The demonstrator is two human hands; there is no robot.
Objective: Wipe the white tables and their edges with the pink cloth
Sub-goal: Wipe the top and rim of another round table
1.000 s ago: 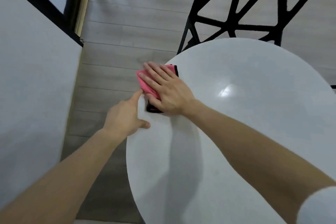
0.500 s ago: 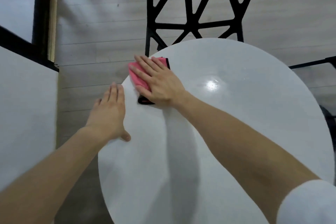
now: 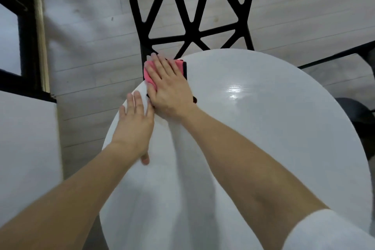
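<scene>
A round white table [image 3: 263,148] fills the middle and right of the head view. On its far left rim lies a pink cloth [image 3: 149,76] with a black border, partly hanging over the edge. My right hand [image 3: 169,89] lies flat on the cloth with straight fingers and covers most of it. Just to its near left, my left hand [image 3: 135,124] rests flat on the tabletop by the rim, fingers straight, almost touching the right hand.
A black lattice chair [image 3: 192,12] stands right behind the table's far edge. A white wall panel [image 3: 26,158] with a dark frame runs along the left. Part of another dark chair [image 3: 357,115] shows at the right. The floor is pale wood.
My right hand has slid the cloth farther along the rim toward the chair. My left hand has come from beyond the edge onto the tabletop, flat beside the right hand.
</scene>
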